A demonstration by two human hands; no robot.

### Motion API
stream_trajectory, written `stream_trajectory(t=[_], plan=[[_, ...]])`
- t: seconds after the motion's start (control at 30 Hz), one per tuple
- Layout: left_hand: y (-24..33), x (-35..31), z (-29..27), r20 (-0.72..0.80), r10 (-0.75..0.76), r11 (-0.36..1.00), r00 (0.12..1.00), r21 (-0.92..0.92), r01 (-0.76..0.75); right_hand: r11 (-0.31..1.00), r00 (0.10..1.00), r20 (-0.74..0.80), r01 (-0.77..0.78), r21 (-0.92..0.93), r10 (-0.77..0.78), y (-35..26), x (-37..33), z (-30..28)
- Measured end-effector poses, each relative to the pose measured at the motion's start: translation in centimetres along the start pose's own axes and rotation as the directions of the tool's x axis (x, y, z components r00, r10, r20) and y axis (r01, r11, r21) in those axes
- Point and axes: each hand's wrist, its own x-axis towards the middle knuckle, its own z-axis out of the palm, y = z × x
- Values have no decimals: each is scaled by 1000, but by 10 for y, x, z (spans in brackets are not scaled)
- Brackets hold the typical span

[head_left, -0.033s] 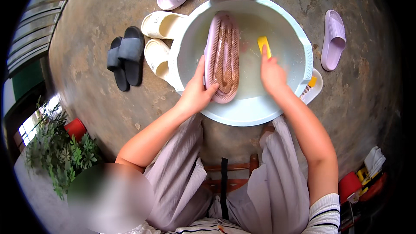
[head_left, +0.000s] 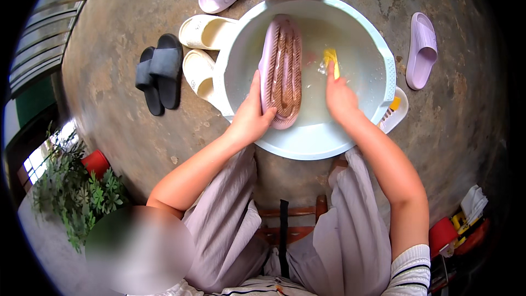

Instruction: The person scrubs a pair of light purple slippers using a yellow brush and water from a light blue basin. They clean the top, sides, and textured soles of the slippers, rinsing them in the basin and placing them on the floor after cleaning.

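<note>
Left hand (head_left: 249, 118) clamps the heel of a pink ribbed foam slipper (head_left: 281, 71), sole up in the pale blue plastic basin (head_left: 383, 60); right hand (head_left: 341, 97) closed on a yellow brush (head_left: 331, 57). Looks light, bendy and slick when wet, so grip the edges.

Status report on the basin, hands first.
Left hand gripping pink slipper, sole up, in pale blue basin. Right hand holding yellow brush in the water beside it. Nothing in the way; other slippers lie outside the basin.
</note>
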Motion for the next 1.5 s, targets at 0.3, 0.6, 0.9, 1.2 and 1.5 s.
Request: stream_trajectory(t=[0.3, 0.6, 0.9, 1.2, 1.5], plan=[[15, 15, 9, 126, -195, 924, 973, -310, 225, 901, 967, -227, 195, 387, -112, -15, -38, -41], [25, 4, 14, 249, -245, 569, 937, -746, 347, 858, 914, -332, 353, 373, -232, -26, -105, -51], [33, -2, 14, 208, -223, 594, 952, -746, 302, 852, 872, -376, 434, 293, -315, -27, -115, -59], [51, -37, -17, 421, -90, 773, 902, -542, 330, 346, 971, -204, 150, 926, 126, 18, -70, -86], [81, -58, -26, 343, 231, 859, 911, -511, -25, -281, 982, -188, 178, 943, -11, -5, -80, -117]])
